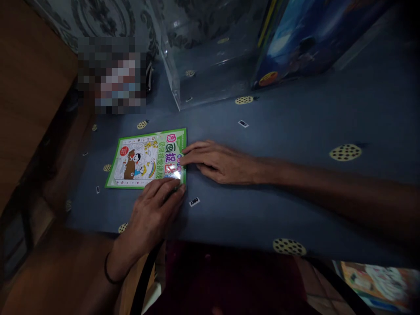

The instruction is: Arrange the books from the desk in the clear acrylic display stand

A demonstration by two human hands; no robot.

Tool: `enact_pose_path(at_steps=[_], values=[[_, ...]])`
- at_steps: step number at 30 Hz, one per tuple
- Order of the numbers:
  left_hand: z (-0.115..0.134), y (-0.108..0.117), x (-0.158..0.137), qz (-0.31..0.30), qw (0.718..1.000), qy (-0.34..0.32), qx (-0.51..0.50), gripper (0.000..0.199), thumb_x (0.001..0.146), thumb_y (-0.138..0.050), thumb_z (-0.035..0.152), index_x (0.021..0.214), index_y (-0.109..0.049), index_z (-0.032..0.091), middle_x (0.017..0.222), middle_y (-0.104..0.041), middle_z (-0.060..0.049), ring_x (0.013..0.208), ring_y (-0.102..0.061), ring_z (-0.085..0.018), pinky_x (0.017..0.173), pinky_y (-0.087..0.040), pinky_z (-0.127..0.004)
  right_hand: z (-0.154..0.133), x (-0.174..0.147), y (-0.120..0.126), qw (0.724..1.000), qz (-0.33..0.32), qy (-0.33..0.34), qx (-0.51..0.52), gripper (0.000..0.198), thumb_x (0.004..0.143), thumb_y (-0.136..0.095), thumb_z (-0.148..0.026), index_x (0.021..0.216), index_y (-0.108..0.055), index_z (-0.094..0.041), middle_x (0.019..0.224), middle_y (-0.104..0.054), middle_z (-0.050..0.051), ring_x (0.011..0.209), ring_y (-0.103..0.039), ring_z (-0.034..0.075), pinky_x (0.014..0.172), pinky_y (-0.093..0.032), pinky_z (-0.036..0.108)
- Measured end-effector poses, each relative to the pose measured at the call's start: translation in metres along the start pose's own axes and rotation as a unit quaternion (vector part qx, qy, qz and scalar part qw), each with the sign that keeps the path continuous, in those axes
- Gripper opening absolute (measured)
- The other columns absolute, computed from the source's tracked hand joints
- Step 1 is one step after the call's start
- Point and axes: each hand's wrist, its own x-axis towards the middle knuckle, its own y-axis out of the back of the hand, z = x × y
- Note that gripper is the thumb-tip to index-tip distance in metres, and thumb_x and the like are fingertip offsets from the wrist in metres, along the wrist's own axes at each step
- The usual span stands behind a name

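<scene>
A thin picture book (138, 164) with a green border, cartoon figures and large Chinese characters lies flat on the dark blue tablecloth. My left hand (155, 208) rests over its near edge by the near right corner, with fingers extended onto the cover. From the right, my right hand (219, 162) reaches to the book's right edge, its fingers stretched out and the fingertips touching that side. Neither hand lifts the book. The left fingertips are partly shaded, and a bright glare lies on the cover between the hands.
A transparent acrylic stand (210, 87) stands at the back. Beside it on the right, a blue illustrated book (295, 43) leans upright. A blurred-out item (114, 83) sits at the back left. Colourful printed covers (380, 282) show below the table's front edge, lower right.
</scene>
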Motion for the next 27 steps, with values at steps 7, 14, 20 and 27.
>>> enact_pose_path(at_steps=[7,14,20,27], values=[[-0.007,-0.001,0.0,0.015,0.999,0.02,-0.024,0.024,0.103,-0.055,0.021,0.125,-0.06,0.016,0.118,-0.069,-0.01,0.107,-0.064,-0.023,0.093,-0.056,-0.039,0.001,0.0,-0.001,1.0,0.002,0.008,-0.011,0.042,0.093,-0.049,-0.006,0.127,-0.068,-0.021,0.128,-0.07,0.01,0.131,-0.056,0.023,0.11,-0.047,0.049],[-0.018,-0.002,0.008,0.031,0.997,0.033,-0.059,0.017,0.103,-0.056,0.026,0.113,-0.064,0.017,0.106,-0.071,-0.007,0.097,-0.065,-0.02,0.087,-0.056,-0.033,-0.002,0.0,0.002,1.0,-0.009,-0.001,-0.001,0.041,0.093,-0.049,-0.006,0.127,-0.068,-0.02,0.13,-0.069,0.01,0.133,-0.054,0.023,0.11,-0.046,0.049],[-0.02,0.001,0.012,0.055,0.992,0.037,-0.109,0.015,0.102,-0.057,0.02,0.111,-0.068,0.017,0.104,-0.073,-0.007,0.095,-0.067,-0.018,0.084,-0.055,-0.03,0.0,0.0,0.002,1.0,-0.004,0.002,-0.002,0.042,0.093,-0.05,-0.006,0.126,-0.069,-0.022,0.129,-0.07,0.009,0.133,-0.055,0.023,0.111,-0.046,0.049],[-0.018,-0.003,0.009,0.054,0.997,0.026,-0.054,0.015,0.101,-0.059,0.021,0.113,-0.068,0.017,0.105,-0.074,-0.006,0.092,-0.067,-0.018,0.081,-0.056,-0.031,0.001,-0.001,0.001,1.0,0.0,0.003,0.003,0.042,0.092,-0.05,-0.006,0.126,-0.069,-0.022,0.129,-0.071,0.009,0.133,-0.055,0.023,0.111,-0.046,0.049]])
